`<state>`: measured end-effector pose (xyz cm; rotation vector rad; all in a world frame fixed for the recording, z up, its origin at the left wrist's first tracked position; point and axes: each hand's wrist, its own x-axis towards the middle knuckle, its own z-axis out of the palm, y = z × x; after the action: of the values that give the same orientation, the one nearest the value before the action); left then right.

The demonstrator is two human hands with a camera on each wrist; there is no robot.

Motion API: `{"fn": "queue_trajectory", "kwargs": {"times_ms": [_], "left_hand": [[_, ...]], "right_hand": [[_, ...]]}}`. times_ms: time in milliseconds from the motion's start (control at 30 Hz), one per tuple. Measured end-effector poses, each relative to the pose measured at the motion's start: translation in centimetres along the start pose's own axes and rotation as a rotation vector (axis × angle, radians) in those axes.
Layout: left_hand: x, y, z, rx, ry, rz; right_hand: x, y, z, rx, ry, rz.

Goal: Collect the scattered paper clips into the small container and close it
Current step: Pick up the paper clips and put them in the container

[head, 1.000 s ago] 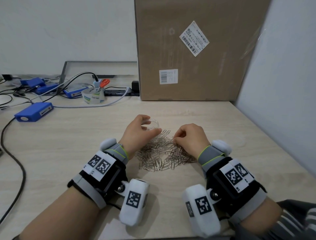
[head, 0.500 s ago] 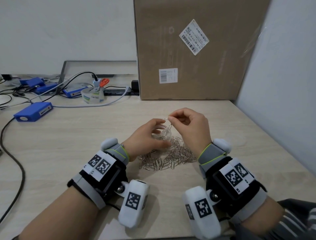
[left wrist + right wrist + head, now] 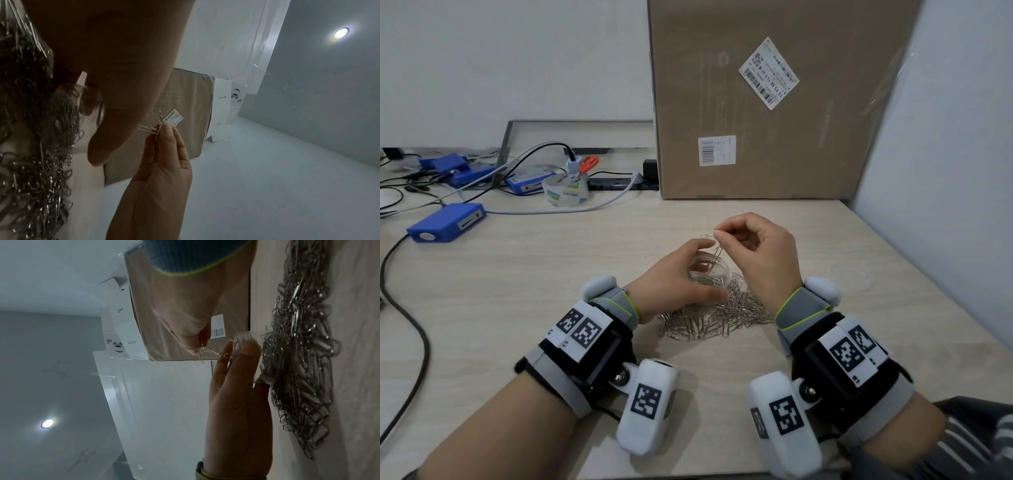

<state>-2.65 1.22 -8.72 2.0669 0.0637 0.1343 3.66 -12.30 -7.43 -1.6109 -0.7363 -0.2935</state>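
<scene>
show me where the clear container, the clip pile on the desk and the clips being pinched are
clear container point(image 3: 709, 270), head view, on its see-through side wall.
clip pile point(image 3: 722, 320), head view, middle of the heap on the desk.
pinched clips point(image 3: 718, 254), head view, on the clip dangling below the right hand's fingertips.

Head view looks down at the desk; both wrist views, close and low, share the cardboard box point(image 3: 763, 102)
</scene>
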Motion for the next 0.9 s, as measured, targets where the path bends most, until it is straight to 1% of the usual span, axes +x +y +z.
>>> {"fn": "queue_trajectory", "kwargs": {"times_ms": [100,267,367,467,533,600,667,733,800,833,900], "left_hand": [[0.1,-0.1,0.0,-0.033,0.028,-0.005],[0.4,-0.5,-0.2,-0.053,0.076,-0.012],[0.5,-0.5,-0.2,-0.029,0.118,-0.019],[0.7,-0.6,-0.3,-0.005,0.232,-0.039],[0.9,-0.8,-0.5,-0.021,0.326,-0.068],[1.0,-0.8,-0.7,-0.042,0.405,-0.099],[1.1,-0.9,-0.9,-0.066,0.470,-0.111],[1.1,-0.8,-1.2,-0.085,0.519,-0.108],[1.1,-0.8,-1.3,-0.097,0.548,-0.104],[1.0,-0.7,-1.3,-0.101,0.556,-0.099],[1.0,-0.6,-1.3,-0.109,0.570,-0.082]], "right_hand": [[-0.2,0.1,0.2,-0.017,-0.059,0.014],[-0.5,-0.1,0.2,-0.108,-0.181,0.002],[-0.4,0.1,0.2,-0.174,-0.164,0.002],[-0.1,0.4,-0.1,-0.221,-0.103,0.015],[0.1,0.6,-0.4,-0.285,-0.121,0.081],[0.0,0.8,-0.5,-0.380,-0.228,0.165],[-0.3,1.2,-0.4,-0.463,-0.386,0.213],[-0.4,1.5,0.0,-0.541,-0.550,0.199],[-0.6,1.6,0.3,-0.615,-0.686,0.148],[-0.7,1.6,0.5,-0.638,-0.737,0.129],[-0.9,1.6,0.7,-0.649,-0.792,0.091]]}}
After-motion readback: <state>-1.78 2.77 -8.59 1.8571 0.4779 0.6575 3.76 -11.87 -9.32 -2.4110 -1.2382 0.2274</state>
